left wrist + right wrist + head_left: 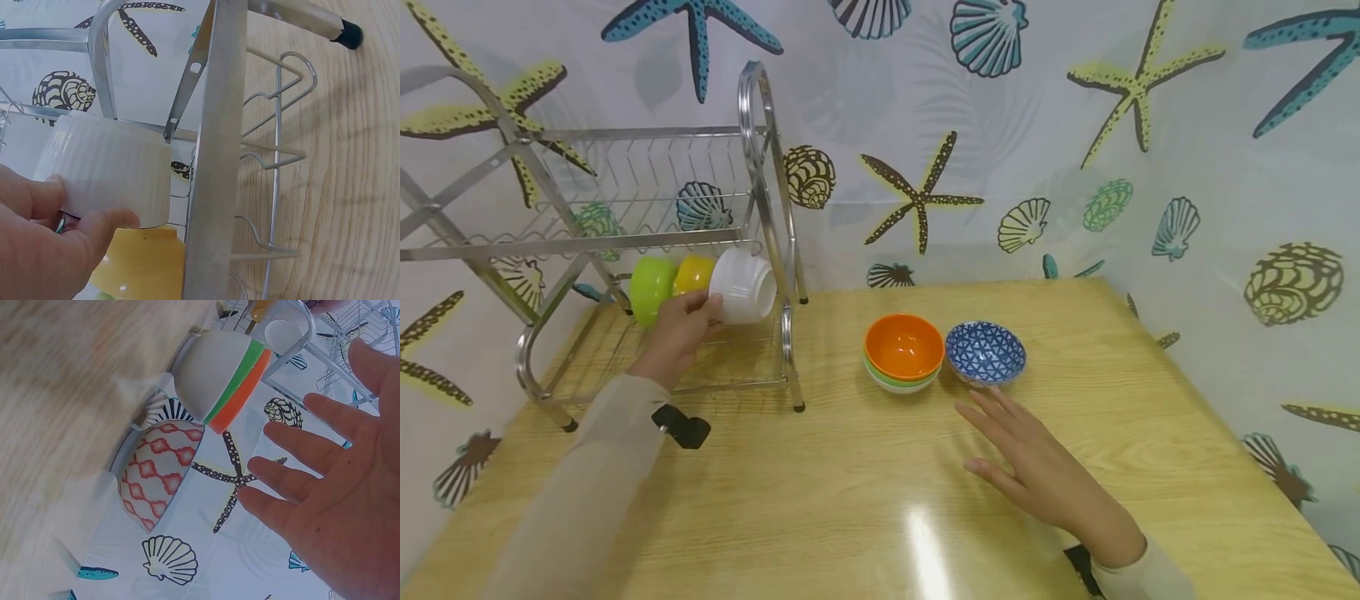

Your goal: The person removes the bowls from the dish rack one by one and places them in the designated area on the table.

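Note:
My left hand (683, 327) grips a white ribbed bowl (739, 287) at its edge, inside the lower tier of a metal dish rack (685, 243). The bowl lies on its side with its round base facing right. Beside it on the same tier are a yellow bowl (695, 273) and a bright green bowl (651, 289), partly covered by my hand. In the left wrist view, thumb and fingers pinch the white bowl (112, 169) just above the yellow one (144, 259). My right hand (1037, 467) hovers over the table with fingers spread, its fingertips near a blue patterned bowl (985, 350).
An orange bowl (904, 346) is stacked in a green and a white one, left of the blue bowl. Red diamonds mark the outside of the patterned bowl (159, 472). A shell-and-starfish cloth (910, 108) rises behind the wooden table (820, 492).

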Demonstrator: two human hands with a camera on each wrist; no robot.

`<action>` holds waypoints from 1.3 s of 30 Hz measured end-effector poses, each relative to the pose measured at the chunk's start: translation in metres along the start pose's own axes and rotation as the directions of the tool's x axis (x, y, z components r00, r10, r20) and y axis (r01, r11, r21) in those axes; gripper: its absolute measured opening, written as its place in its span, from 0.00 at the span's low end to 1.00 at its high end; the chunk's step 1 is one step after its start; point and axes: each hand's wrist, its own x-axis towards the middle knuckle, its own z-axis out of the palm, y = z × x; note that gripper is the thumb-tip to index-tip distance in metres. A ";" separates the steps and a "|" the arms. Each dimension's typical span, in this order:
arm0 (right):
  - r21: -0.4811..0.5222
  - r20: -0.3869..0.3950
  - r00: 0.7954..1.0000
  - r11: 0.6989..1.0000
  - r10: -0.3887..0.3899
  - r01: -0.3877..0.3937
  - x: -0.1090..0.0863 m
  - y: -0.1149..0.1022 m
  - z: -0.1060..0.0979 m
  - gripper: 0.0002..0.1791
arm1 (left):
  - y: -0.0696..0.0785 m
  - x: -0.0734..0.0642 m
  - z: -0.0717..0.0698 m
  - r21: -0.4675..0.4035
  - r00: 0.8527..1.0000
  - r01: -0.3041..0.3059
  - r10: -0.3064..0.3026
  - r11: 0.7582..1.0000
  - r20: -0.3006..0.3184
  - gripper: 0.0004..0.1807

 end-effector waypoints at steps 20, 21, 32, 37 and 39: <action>0.010 0.013 1.000 1.000 0.009 -0.009 0.000 -0.001 0.004 0.33 | -0.003 -0.033 -0.011 0.075 0.995 -0.096 0.094 0.993 0.023 0.32; 0.012 0.014 1.000 1.000 0.011 -0.011 0.000 -0.001 0.005 0.33 | -0.002 -0.035 -0.013 0.095 0.994 -0.108 0.106 0.990 0.025 0.32; 0.017 0.024 1.000 1.000 0.015 -0.016 0.002 -0.003 0.005 0.33 | -0.001 -0.057 -0.019 0.185 0.987 -0.161 0.161 0.969 0.016 0.30; 0.013 0.024 1.000 1.000 0.003 -0.004 0.003 -0.003 0.004 0.33 | -0.001 -0.064 -0.021 0.199 0.978 -0.208 0.207 0.958 0.025 0.30; 0.015 0.028 1.000 1.000 0.004 -0.005 0.003 -0.003 0.004 0.33 | -0.001 -0.069 -0.022 0.237 0.970 -0.241 0.240 0.941 0.032 0.30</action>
